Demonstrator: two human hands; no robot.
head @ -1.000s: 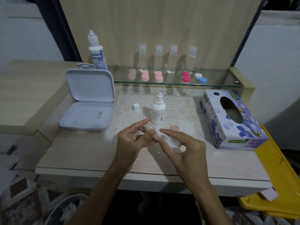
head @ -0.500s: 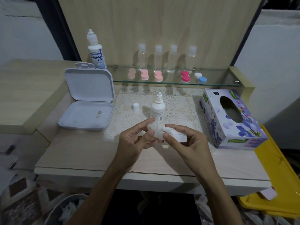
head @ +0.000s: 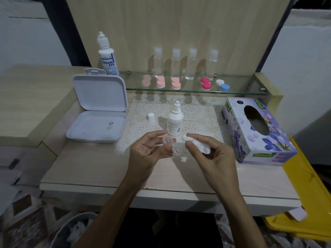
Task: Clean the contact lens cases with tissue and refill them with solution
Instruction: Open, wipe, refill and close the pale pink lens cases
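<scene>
Head view: half a second ago the two hands were pressed together, the tissue twisted into the case; now they have drawn apart, with a clear gap between them. The left hand (head: 148, 151) pinches the clear lens case (head: 172, 146) between thumb and fingertips, its two wells turned toward the right hand, which lies at 3 o'clock of it. The right hand (head: 213, 154) is curled round a wadded tissue (head: 197, 143), whose twisted tip points back at the case without touching it. The case hangs just above the worktop (head: 89, 169), directly in front of the uncapped solution bottle (head: 175, 122), at 6 o'clock from it, whose cap (head: 151, 117) stands to the bottle's 9 o'clock. The parting suggests one well is wiped; either the second well or filling from the bottle probably comes next.
</scene>
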